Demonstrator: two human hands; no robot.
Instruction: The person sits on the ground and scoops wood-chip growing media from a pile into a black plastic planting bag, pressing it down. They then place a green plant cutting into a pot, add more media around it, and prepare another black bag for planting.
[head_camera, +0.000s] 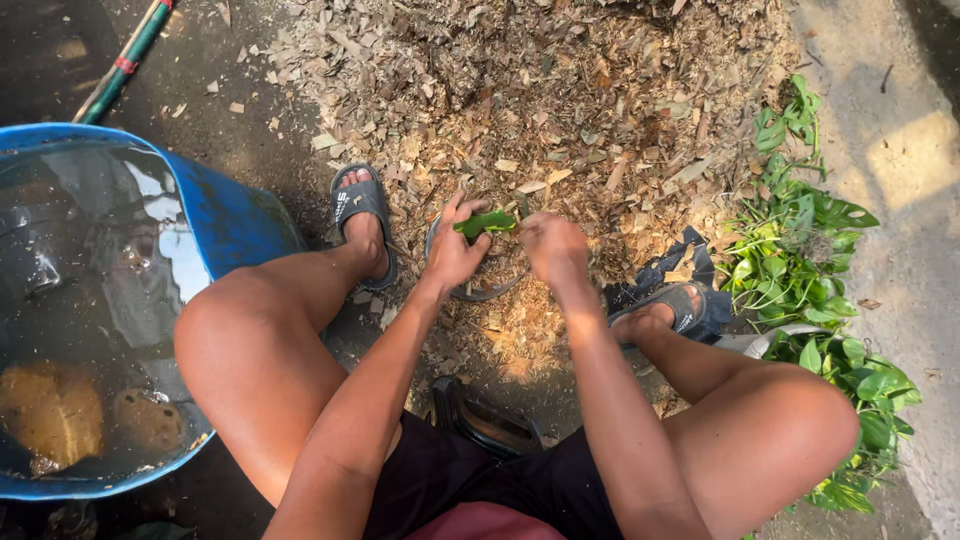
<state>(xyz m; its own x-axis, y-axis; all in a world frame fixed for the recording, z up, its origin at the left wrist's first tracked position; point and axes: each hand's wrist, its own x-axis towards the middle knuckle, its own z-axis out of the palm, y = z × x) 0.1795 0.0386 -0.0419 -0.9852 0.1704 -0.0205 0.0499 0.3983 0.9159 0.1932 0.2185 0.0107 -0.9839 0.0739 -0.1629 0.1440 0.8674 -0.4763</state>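
Fingers of the left hand (452, 252) are curled and pinched on one end of a small green leaf piece (486, 223), and those of the right hand (553, 247) are bunched together at its other end, though the back of that hand hides exactly how they grip. The piece is held low between the person's knees, just above a grey curved strip (470, 290) lying on the ground. Largest nearby is the blue tub (225, 215) of dark water beside the left leg; a knee swinging outward could, I judge, bump its rim and slop water onto the ground. Next comes the wide heap of dry wood chips (560, 90) in front, loose footing on which the sandalled left foot (362, 225) or right foot (665, 310) might slide if weight shifts forward. The pile of green leafy cuttings (800, 260) lies close to the right foot, near enough to be trodden on. A dark cloth (660, 275) under that foot might bunch and catch the sandal. Smallest, the leaf piece itself looks thin, so a hard twist or pull between the two hands could tear it or drop it into the chips, where it would be hard to find.
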